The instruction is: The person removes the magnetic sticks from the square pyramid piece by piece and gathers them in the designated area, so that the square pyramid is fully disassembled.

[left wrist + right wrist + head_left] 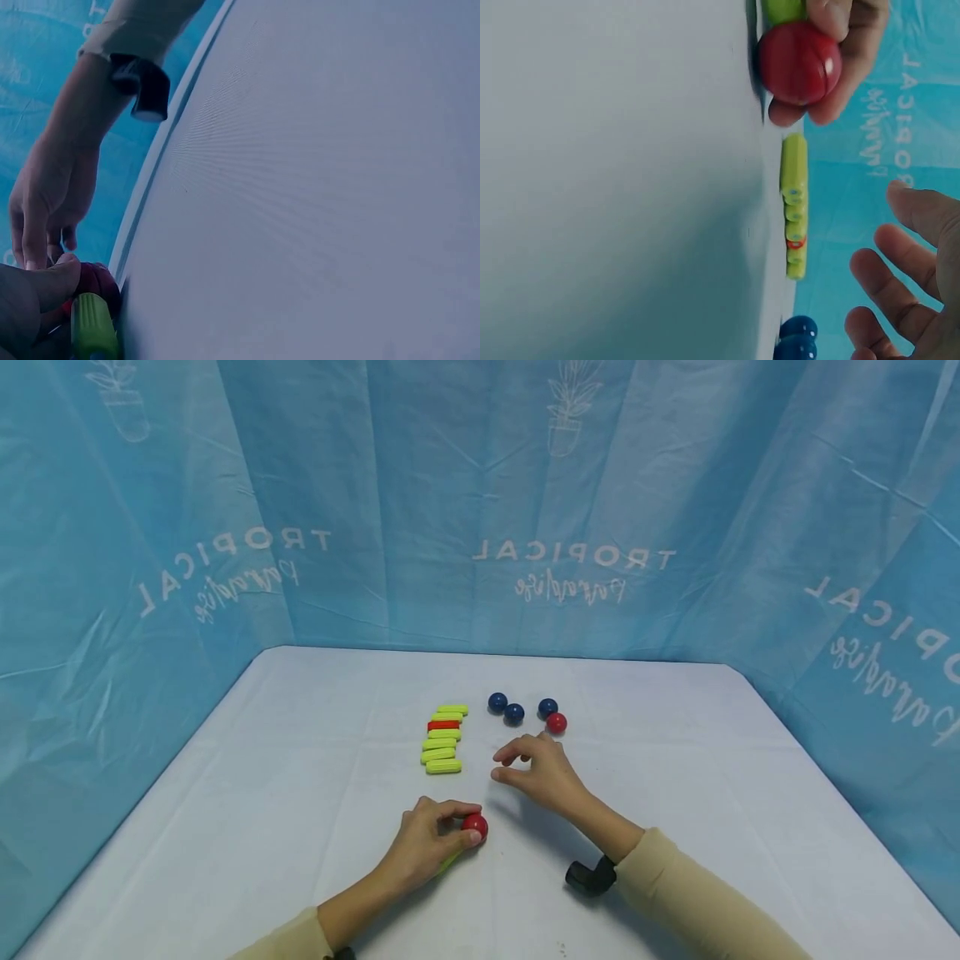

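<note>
My left hand pinches a glossy red ball between thumb and fingers, close over the white table. A ribbed yellow-green stick lies beside that ball under the left hand, mostly hidden in the head view. My right hand is raised over the table to the right of the ball, thumb and fingers apart, with nothing between them. Just beyond its knuckles lies a second red ball. In the right wrist view the right hand's spread fingers show at the lower right.
Several yellow-green sticks lie in a row at mid-table, with one red stick among them. Dark blue balls sit to the right of the row, one touching the second red ball. Blue printed curtains surround the white table.
</note>
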Action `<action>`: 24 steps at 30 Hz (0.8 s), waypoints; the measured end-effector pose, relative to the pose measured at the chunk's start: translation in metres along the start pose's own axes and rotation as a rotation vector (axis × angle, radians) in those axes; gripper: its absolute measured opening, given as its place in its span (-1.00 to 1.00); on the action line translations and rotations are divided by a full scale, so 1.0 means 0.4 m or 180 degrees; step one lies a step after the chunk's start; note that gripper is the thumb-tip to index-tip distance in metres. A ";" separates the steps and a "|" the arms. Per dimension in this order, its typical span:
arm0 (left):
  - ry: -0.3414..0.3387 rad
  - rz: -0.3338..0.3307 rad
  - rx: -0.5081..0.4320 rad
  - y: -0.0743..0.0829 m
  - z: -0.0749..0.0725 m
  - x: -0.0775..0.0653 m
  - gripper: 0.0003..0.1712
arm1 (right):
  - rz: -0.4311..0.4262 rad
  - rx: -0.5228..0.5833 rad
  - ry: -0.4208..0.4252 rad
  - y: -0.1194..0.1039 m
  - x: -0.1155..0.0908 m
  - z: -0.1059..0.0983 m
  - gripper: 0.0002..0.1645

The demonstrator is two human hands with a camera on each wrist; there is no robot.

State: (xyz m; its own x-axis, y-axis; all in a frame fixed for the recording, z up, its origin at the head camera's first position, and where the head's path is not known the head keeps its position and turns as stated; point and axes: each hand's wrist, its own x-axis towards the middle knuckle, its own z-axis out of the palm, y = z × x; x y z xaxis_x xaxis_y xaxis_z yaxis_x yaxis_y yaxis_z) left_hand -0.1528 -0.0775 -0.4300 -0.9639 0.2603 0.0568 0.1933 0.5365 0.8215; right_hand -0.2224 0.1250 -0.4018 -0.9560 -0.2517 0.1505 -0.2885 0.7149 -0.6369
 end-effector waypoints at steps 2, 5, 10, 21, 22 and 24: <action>-0.0019 -0.0009 0.0010 0.002 0.002 0.002 -0.61 | 0.0061 0.0060 0.0006 0.004 -0.021 -0.013 -0.73; -0.0040 -0.0055 0.0030 0.004 0.000 0.003 -0.58 | 0.0144 0.0110 -0.0006 0.011 -0.047 -0.026 -0.73; 0.0013 -0.0282 0.0149 0.004 -0.011 -0.013 -0.49 | 0.0156 0.0161 -0.0015 0.027 -0.079 -0.039 -0.72; 0.0278 -0.0382 0.0469 -0.010 -0.022 -0.089 -0.43 | 0.0095 0.0271 -0.0101 0.043 -0.128 -0.045 -0.74; 0.0299 -0.0365 0.0462 -0.012 -0.021 -0.092 -0.44 | 0.0081 0.0273 -0.0107 0.043 -0.130 -0.044 -0.74; 0.0342 -0.0317 0.0484 -0.016 -0.019 -0.094 -0.46 | 0.0048 0.0281 -0.0119 0.044 -0.134 -0.044 -0.74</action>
State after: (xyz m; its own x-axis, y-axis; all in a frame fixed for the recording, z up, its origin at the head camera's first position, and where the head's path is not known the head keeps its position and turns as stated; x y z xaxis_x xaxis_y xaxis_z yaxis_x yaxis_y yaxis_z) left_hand -0.1190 -0.0968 -0.4331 -0.9920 0.1172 0.0463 0.1136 0.6723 0.7315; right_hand -0.1772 0.1623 -0.4078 -0.9572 -0.2665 0.1132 -0.2667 0.6589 -0.7033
